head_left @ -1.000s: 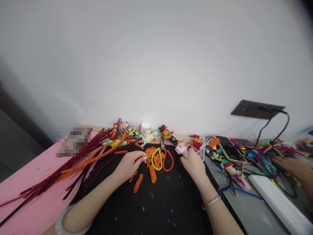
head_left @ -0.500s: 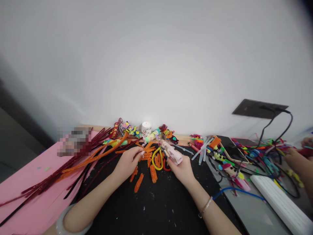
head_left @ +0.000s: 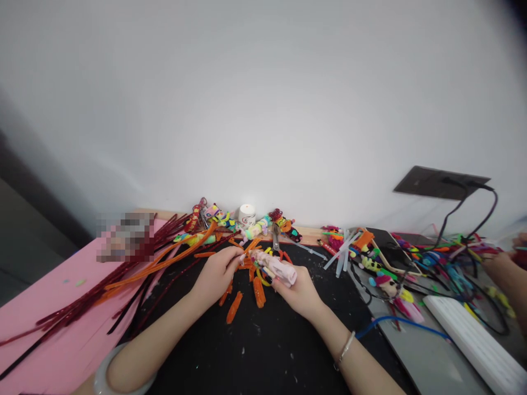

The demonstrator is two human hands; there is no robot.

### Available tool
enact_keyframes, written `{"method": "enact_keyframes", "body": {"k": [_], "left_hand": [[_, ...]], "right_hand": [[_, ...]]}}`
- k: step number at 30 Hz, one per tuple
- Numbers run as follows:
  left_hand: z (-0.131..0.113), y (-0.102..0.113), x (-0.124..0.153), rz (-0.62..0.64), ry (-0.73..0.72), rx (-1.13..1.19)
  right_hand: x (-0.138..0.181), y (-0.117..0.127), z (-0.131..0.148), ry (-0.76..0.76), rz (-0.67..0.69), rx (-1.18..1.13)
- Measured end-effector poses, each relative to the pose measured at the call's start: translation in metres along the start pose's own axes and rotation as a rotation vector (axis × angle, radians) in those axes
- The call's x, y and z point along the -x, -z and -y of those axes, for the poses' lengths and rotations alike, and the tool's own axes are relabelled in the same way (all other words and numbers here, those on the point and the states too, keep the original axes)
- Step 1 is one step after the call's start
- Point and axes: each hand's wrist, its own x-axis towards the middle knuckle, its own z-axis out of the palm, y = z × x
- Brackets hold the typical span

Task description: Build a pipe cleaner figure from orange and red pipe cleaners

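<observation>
My right hand [head_left: 301, 291] is wrapped round a pale pink hot glue gun [head_left: 282, 270], its narrow front pointing up and left toward my other hand. My left hand [head_left: 218, 271] is closed in a pinch beside the gun's front; what its fingertips hold is too small to make out. Short orange chenille pieces [head_left: 259, 292] lie between and below my hands on a black mat [head_left: 247, 356]. A yellow loop [head_left: 263, 277] shows partly behind the gun. Beyond it stands out a metal tool [head_left: 275, 236], partly hidden.
Dark red chenille stems [head_left: 99, 274] spread over a pink surface [head_left: 37, 307] at left. Small colourful figures [head_left: 255, 229] and a white cup-like container [head_left: 247, 215] line the wall. Rightward are translucent glue sticks [head_left: 342, 252], a phone [head_left: 391, 249], a white keyboard [head_left: 469, 334] and another person's arm [head_left: 504, 274].
My right hand has brought the glue gun left and slightly down, nearer my left hand. The metal tool behind it has come into view. My left hand has barely moved.
</observation>
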Motion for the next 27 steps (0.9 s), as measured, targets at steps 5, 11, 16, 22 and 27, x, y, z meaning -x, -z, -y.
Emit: {"method": "enact_keyframes", "body": {"k": [5,11,16,22,27], "left_hand": [[-0.0001,0.0003,0.0005,0.002,0.000,0.001],[-0.0014,-0.0007,0.0000,0.005,0.017,0.030],[-0.0015,-0.0003,0.0003,0.010,0.021,0.036],[-0.0033,0.0008,0.0007,0.018,0.016,0.042],[-0.0048,0.0009,0.0010,0.021,0.023,0.044]], "right_hand": [[-0.0003,0.0010,0.0023,0.006,0.011,0.010],[-0.0001,0.0012,0.0031,-0.009,0.027,0.007],[0.0000,0.0006,0.0023,-0.010,0.004,-0.002],[-0.0001,0.0010,0.0042,-0.020,-0.007,-0.004],[-0.0002,0.0017,0.0059,-0.016,-0.028,0.019]]}}
